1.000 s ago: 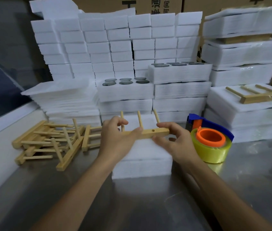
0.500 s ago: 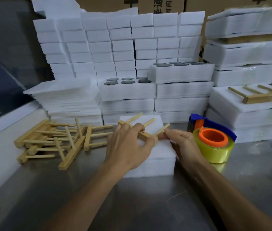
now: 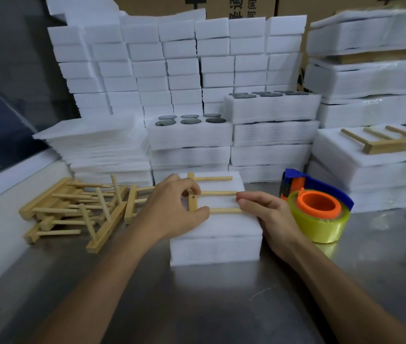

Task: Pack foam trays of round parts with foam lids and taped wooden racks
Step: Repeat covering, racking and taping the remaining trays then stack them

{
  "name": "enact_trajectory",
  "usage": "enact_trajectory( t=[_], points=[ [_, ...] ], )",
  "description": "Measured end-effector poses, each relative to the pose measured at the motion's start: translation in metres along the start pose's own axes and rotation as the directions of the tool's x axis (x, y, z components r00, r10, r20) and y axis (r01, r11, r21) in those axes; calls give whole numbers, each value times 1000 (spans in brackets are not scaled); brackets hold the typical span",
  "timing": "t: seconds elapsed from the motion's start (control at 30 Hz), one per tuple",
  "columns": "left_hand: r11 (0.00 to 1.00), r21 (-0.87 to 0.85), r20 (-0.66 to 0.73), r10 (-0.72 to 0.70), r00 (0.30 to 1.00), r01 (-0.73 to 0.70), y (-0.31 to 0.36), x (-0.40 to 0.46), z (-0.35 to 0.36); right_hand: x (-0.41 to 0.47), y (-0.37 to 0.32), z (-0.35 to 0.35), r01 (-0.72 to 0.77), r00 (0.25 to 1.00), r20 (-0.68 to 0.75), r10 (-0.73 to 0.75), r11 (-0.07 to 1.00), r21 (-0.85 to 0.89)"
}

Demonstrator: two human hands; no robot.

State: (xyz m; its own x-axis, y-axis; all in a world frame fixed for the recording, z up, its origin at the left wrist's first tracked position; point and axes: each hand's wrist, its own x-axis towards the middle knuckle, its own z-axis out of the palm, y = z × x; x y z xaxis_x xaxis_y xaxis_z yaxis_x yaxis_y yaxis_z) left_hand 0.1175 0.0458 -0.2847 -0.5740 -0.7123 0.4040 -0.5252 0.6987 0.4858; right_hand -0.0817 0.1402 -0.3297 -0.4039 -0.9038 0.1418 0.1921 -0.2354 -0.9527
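A wooden rack (image 3: 218, 193) with three dowels lies flat on a lidded white foam tray (image 3: 215, 247) in the middle of the steel table. My left hand (image 3: 172, 209) grips the rack's bar at the left, fingers curled round it. My right hand (image 3: 264, 209) rests on the tray's right edge, fingertips touching the ends of the two nearer dowels. A yellow tape roll in a blue and orange dispenser (image 3: 317, 209) stands just right of my right hand.
A heap of loose wooden racks (image 3: 77, 212) lies at the left. Foam trays holding dark round parts (image 3: 189, 119) and foam lid stacks (image 3: 97, 147) rise behind. A foam pack with a taped rack (image 3: 380, 142) stands at the right.
The rack went from held up with dowels pointing away to turned and laid flat on the foam tray, dowels pointing right. My right hand shifted from the bar to the dowel tips.
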Motion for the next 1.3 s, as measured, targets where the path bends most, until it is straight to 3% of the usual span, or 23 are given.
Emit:
enact_trajectory(
  t=[0.37,0.47,0.57,0.67,0.73,0.9,1.13,1.3],
  points=[
    [994,-109,-60,-7,998,1,-7,0,5,-4,-3,7,54,995,-79,-61,995,-87],
    [953,-303,-87,-38,995,10,-9,-3,12,-3,-1,6,34,995,-87,-43,993,-110],
    [697,-703,-73,-267,961,141,-14,-4,24,0,2,3,-26,999,-41,23,997,-75],
    [416,-861,129,-380,916,294,-24,-7,41,1,3,3,-25,1000,-15,24,995,-92],
    [341,-902,137,-360,923,266,-26,-10,46,2,3,2,-16,1000,4,16,995,-102],
    [484,-842,147,-217,965,237,-28,-10,42,2,3,2,-53,998,-36,49,988,-142],
    [558,-794,144,-213,966,241,-31,-9,36,3,3,0,-76,997,-33,71,975,-209],
    [604,-766,82,-251,965,222,-31,-6,39,6,-15,0,-72,997,-60,53,919,-388]
  ],
)
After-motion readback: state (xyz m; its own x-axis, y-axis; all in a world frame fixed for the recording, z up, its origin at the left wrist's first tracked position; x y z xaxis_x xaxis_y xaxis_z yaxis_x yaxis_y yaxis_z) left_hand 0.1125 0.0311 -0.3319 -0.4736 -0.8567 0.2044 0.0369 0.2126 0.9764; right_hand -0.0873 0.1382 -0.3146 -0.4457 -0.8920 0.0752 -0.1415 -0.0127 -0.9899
